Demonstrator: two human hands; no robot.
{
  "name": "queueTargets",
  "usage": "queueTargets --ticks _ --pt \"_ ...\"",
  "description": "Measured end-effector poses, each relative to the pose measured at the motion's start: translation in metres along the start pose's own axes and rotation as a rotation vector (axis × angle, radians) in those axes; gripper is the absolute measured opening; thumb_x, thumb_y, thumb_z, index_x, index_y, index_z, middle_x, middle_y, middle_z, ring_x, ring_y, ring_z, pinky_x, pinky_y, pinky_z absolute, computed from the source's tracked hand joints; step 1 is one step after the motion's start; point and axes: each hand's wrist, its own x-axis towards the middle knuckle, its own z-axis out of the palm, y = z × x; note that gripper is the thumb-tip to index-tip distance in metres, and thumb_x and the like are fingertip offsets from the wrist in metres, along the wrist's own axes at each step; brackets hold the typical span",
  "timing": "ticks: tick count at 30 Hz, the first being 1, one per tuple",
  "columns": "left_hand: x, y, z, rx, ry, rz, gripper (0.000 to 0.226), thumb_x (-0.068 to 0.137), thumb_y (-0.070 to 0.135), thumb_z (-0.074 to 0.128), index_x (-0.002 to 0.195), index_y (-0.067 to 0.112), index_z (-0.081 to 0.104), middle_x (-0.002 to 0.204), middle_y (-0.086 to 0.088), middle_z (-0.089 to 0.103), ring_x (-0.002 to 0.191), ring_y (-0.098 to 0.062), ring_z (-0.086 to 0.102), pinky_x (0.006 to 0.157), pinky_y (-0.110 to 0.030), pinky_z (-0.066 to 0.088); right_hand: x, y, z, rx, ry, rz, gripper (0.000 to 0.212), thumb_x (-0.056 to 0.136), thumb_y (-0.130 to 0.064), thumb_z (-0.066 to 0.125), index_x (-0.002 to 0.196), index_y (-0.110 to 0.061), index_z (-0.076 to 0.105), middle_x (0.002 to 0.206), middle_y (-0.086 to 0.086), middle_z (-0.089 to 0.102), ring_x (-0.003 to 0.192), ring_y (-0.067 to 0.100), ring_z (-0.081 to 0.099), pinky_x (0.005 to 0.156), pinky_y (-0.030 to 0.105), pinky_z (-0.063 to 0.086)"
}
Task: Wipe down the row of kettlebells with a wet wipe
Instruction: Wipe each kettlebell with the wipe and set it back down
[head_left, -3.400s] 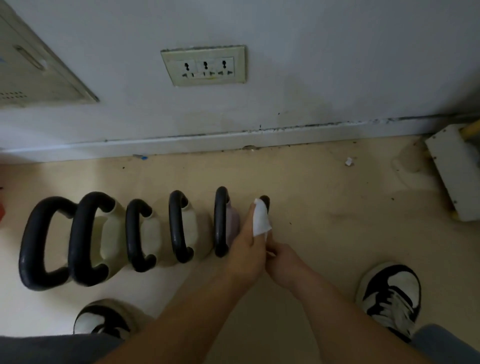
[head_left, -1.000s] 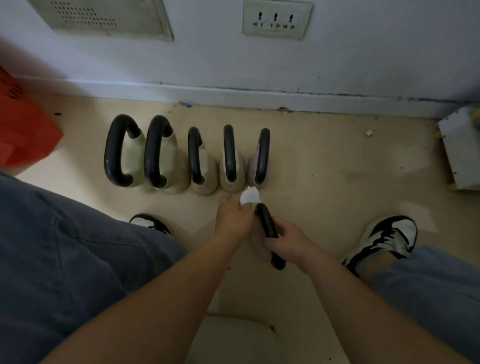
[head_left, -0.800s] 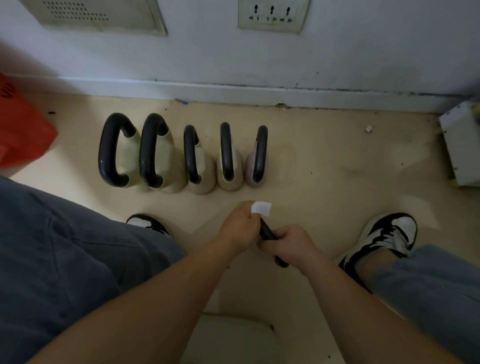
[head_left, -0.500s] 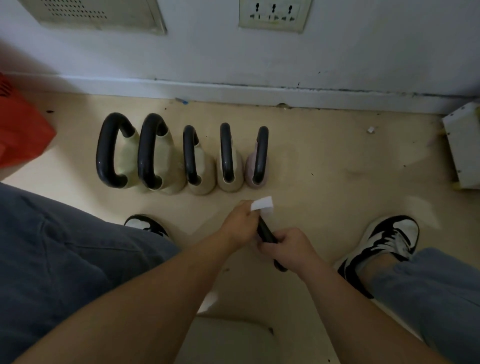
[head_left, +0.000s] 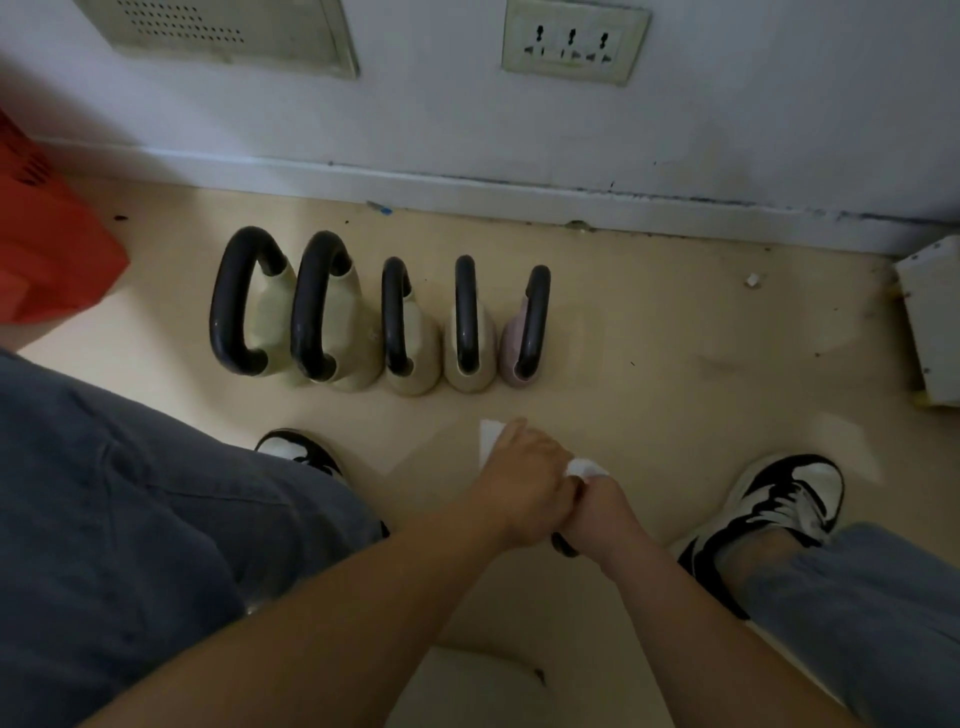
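Observation:
Several kettlebells (head_left: 466, 322) with black handles and cream bodies stand in a row on the beige floor, the rightmost one pink (head_left: 511, 345). In front of the row my right hand (head_left: 597, 517) grips the black handle of a small kettlebell (head_left: 563, 546), whose body is hidden under my hands. My left hand (head_left: 519, 488) holds the white wet wipe (head_left: 489, 441) wrapped over the handle's far end, pressed against my right hand. A fold of the wipe shows between the two hands.
A red bin (head_left: 47, 249) sits at the left, a white box (head_left: 930, 322) at the right by the wall. My shoes (head_left: 301, 452) (head_left: 774, 504) and knees flank the hands. A wall socket (head_left: 571, 44) is above the skirting.
My left hand with the wipe has closed over the handle and moved up against my right hand. The handle, visible between the hands before, is now almost covered.

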Motion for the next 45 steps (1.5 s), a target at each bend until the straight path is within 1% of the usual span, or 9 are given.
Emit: queueTargets --ticks 5,10,12,15,19,28,33,39,45 --pt "0.011 -0.031 -0.025 -0.314 0.034 -0.303 0.04 0.103 0.046 0.037 0.117 0.022 0.066 0.114 -0.007 0.064 0.112 -0.026 0.058 0.101 -0.037 0.045 -0.003 0.005 0.004 0.077 -0.022 0.132 0.031 0.077 -0.024 0.082 0.053 -0.016 0.064 0.049 -0.002 0.049 0.046 0.012 0.045 0.046 0.022 0.032" --pt "-0.003 0.013 -0.001 0.092 -0.062 0.054 0.065 0.095 0.048 0.009 0.131 0.037 0.062 0.113 -0.003 0.069 0.116 -0.019 0.054 0.12 -0.04 0.013 0.001 0.003 -0.003 0.012 -0.059 0.062 0.023 0.085 -0.018 0.068 0.105 -0.008 0.071 0.101 0.011 0.072 0.098 0.024 0.068 0.085 0.031 0.053" --pt "-0.002 0.001 -0.009 -0.002 0.034 0.07 0.051 0.101 0.05 0.021 0.119 0.038 0.068 0.101 0.001 0.071 0.102 -0.017 0.059 0.112 -0.041 0.032 -0.002 0.001 0.0 -0.026 -0.06 0.051 0.018 0.086 -0.02 0.073 0.102 -0.012 0.076 0.099 0.009 0.074 0.092 0.021 0.069 0.08 0.025 0.049" --pt "-0.009 -0.047 -0.02 -0.419 0.216 -0.443 0.041 0.1 0.053 0.043 0.107 0.022 0.07 0.107 -0.004 0.07 0.098 -0.022 0.064 0.094 -0.041 0.051 -0.004 0.003 0.003 0.061 -0.029 0.126 0.025 0.068 -0.035 0.084 0.06 -0.015 0.072 0.055 0.001 0.06 0.053 0.014 0.056 0.054 0.029 0.041" --pt "-0.015 -0.08 -0.018 -0.725 0.371 -1.007 0.047 0.103 0.03 0.038 0.141 0.006 0.051 0.137 -0.014 0.057 0.12 -0.036 0.055 0.099 -0.037 0.044 -0.004 -0.001 0.0 0.086 -0.074 0.151 0.033 0.061 -0.039 0.083 0.058 -0.01 0.068 0.052 0.001 0.053 0.048 0.017 0.053 0.05 0.028 0.039" --pt "0.007 0.032 0.006 -1.23 0.262 -0.744 0.068 0.089 0.073 0.036 0.149 0.04 0.036 0.146 0.006 0.05 0.131 -0.021 0.05 0.113 -0.047 0.038 -0.002 -0.009 -0.004 0.306 -0.15 0.144 0.041 0.09 0.008 0.066 0.128 -0.006 0.063 0.105 0.004 0.073 0.101 0.019 0.069 0.088 0.026 0.056" --pt "0.023 0.028 0.001 -0.925 0.156 -0.698 0.078 0.081 0.077 0.022 0.14 0.032 0.045 0.135 -0.008 0.06 0.12 -0.032 0.058 0.107 -0.051 0.044 -0.002 -0.013 -0.004 0.167 -0.111 0.098 0.015 0.09 -0.003 0.063 0.09 -0.017 0.067 0.075 -0.013 0.066 0.072 0.002 0.063 0.054 0.01 0.042" --pt "0.016 0.024 -0.01 -0.926 0.112 -0.677 0.092 0.081 0.085 0.027 0.129 0.014 0.058 0.13 -0.018 0.063 0.119 -0.037 0.06 0.105 -0.053 0.045 0.0 -0.014 0.005 0.276 -0.1 0.14 0.014 0.089 0.002 0.067 0.093 -0.012 0.066 0.078 -0.005 0.066 0.075 0.012 0.063 0.06 0.013 0.049" --pt "0.02 0.026 -0.019 -0.982 0.07 -0.692 0.058 0.091 0.052 0.038 0.107 0.003 0.065 0.108 -0.025 0.068 0.1 -0.038 0.066 0.097 -0.048 0.052 -0.003 -0.014 0.003 0.615 -0.082 0.25 0.04 0.084 0.008 0.073 0.112 -0.017 0.059 0.093 0.0 0.07 0.093 0.021 0.067 0.064 0.025 0.061"
